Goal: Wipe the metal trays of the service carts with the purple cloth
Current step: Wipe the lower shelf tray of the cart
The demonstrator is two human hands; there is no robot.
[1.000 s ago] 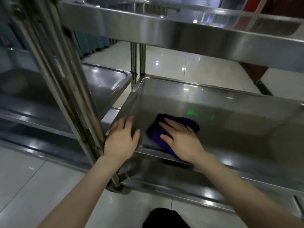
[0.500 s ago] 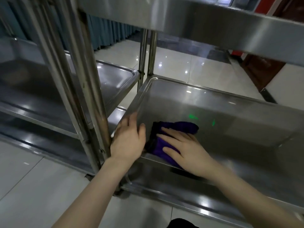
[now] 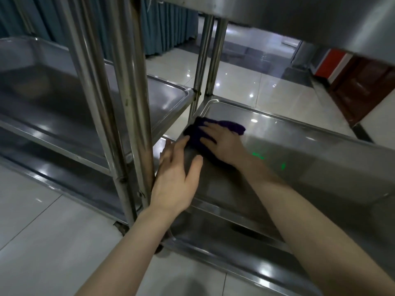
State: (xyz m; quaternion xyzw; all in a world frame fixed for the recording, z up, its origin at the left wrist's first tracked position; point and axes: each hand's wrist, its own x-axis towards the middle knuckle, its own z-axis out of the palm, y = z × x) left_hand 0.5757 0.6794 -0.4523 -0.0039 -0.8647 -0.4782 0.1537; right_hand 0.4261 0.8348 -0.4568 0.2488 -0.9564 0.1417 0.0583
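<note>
**Q:** Which part serves as the reference?
**A:** The post (image 3: 136, 103), the steel upright at the near left corner of the cart being wiped.

**Q:** What lies left of the post?
**A:** The left tray (image 3: 64, 99) of a neighbouring cart, level, showing bare steel. A teal curtain (image 3: 166, 28) hangs behind the post. Tiled floor (image 3: 42, 242) lies below and left of it.

**Q:** What is at the post?
**A:** The left hand (image 3: 175, 178) is just right of the post, palm down over the near left corner of the tray (image 3: 310, 167). Its fingers are straight and slightly apart, with the thumb splayed out over the tray floor.

**Q:** Where is the cloth?
**A:** The cloth (image 3: 195, 136) lies inside the tray, right of the post and beyond it, in the far left corner. The left fingertips are just beside its near edge. Whether they touch it cannot be told.

**Q:** What is the state of the right hand?
**A:** The right hand (image 3: 224, 142) lies flat on the cloth, farther right of the post than the left hand. Its fingers are straight and spread apart, pressing down without curling round the cloth.

**Q:** What lies farther right?
**A:** Bare tray floor carrying green light spots (image 3: 258, 155). A top tray (image 3: 299, 24) spans overhead, right of the post. A lower tray (image 3: 245, 259) sits beneath.
</note>
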